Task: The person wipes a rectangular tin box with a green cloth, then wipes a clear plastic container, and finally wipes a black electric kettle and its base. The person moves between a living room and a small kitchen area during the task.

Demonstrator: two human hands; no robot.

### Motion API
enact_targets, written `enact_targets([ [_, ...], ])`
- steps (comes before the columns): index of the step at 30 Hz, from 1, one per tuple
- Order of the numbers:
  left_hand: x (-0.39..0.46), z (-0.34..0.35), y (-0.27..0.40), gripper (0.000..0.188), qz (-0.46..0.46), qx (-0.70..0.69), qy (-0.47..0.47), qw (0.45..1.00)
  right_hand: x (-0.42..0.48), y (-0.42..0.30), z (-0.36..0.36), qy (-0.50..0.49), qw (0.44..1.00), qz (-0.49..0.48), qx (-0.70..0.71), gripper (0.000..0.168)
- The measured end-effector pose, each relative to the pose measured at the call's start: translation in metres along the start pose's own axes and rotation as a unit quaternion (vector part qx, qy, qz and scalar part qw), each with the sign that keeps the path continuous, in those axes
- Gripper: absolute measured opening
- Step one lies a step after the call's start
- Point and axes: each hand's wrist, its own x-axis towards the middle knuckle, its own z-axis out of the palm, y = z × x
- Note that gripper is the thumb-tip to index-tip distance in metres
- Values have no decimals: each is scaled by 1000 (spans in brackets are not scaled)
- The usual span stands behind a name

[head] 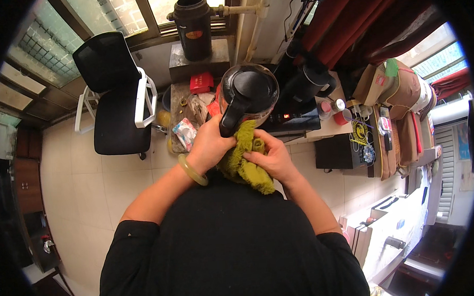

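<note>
My left hand point(210, 143), with a pale bangle at the wrist, is wrapped round the black handle of a glass kettle point(251, 86). The kettle has a dark round lid and is held in front of me, over the work surface's near side. In my right hand point(276, 156) is a bunched yellow-green fluffy cloth point(256, 175). Part of this cloth lies against the lower end of the kettle handle, close to my left fingers. The kettle's underside is hidden from above.
Behind the kettle is a black appliance point(295, 119) with a lit red display, and a dark electric kettle point(311, 79) stands on it. A red box point(201, 83) and a patterned packet point(185, 132) lie to the left. Nearby stand a black office chair point(121, 125) and several jars point(338, 105).
</note>
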Motion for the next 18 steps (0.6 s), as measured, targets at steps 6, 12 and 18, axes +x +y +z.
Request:
enact_targets([
  [6,-7,0,2,39,5,34,-12,999,-10,-19,-8,86,971,-63,-214,27],
  [12,-14,-1,1,41,-24,94,-19,995,-30,-77,-39,298,750,-217,-549,32],
  [18,-20,7,10,36,-34,160,-31,986,-9,-89,-16,232,500,-259,-793,28],
])
